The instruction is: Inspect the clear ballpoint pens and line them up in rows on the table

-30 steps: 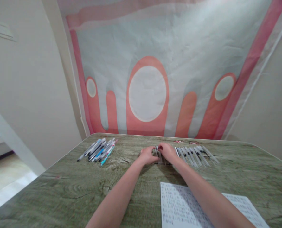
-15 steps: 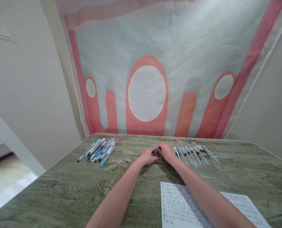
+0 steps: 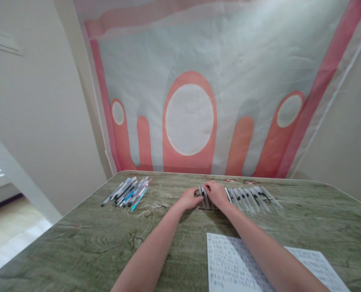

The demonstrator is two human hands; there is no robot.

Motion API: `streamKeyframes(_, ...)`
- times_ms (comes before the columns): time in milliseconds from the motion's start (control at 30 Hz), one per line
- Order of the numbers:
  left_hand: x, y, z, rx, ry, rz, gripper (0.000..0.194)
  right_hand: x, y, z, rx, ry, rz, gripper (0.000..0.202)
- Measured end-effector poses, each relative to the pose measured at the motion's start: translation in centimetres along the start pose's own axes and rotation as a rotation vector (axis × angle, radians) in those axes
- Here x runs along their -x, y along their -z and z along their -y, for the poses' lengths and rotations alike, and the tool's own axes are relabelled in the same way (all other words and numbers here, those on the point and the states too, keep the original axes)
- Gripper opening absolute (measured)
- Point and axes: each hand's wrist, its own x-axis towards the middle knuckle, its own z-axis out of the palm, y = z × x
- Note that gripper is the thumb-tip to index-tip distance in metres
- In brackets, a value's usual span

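Observation:
A row of clear pens [image 3: 248,199] with dark grips lies side by side at the right of centre in the head view. At the row's left end, my left hand [image 3: 189,199] rests on the table with thumb and fingers apart, beside a few clear pens [image 3: 203,200]. My right hand [image 3: 216,193] lies over the same row, its fingertips touching the tops of these pens. What its fingers hold, if anything, is too small to make out. Some pens between the hands are partly hidden under my right hand.
A loose pile of mixed pens [image 3: 128,192], some blue and pink, lies on the left of the wooden table [image 3: 92,247]. Handwritten sheets [image 3: 229,263] lie at the near right under my right forearm. A patterned pink and grey sheet [image 3: 189,117] hangs behind the table.
The view has shifted slightly. My right hand's fingertips have moved a little away from my left hand, and the pens between the hands show more.

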Motion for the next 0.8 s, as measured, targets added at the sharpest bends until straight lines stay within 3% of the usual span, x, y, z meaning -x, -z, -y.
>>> streamKeyframes(67,-0.3,0.6,-0.1,-0.131,-0.072,-0.011,0.03,0.3,0.0,0.2,0.015,0.029,-0.037,0.029)
streamKeyframes(167,-1.0,2.7,-0.5,-0.34,-0.05,-0.098,0.029,0.6,-0.1,0.3,0.02,0.079,-0.079,0.03)
streamKeyframes(300,-1.0,7.9,-1.2,-0.858,0.234,-0.138,0.027,0.8,-0.5,0.0,-0.002,0.128,-0.153,0.03)
streamKeyframes(400,0.3,12.2,-1.3,-1.007,0.338,-0.241,0.027,0.8,-0.5,-0.1,-0.019,0.164,-0.2,0.03)
streamKeyframes(500,2.0,15.1,-1.0,-1.23,0.441,-0.327,0.032,0.8,-0.5,-0.1,-0.025,0.185,-0.227,0.028)
streamKeyframes(600,3.3,16.2,-0.6,-1.387,0.472,-0.328,0.03,0.8,-0.5,0.0,-0.028,0.192,-0.238,0.027)
streamKeyframes(800,3.8,15.7,-1.1,-1.414,0.447,-0.264,0.029,0.9,-0.6,0.0,-0.037,0.198,-0.254,0.029)
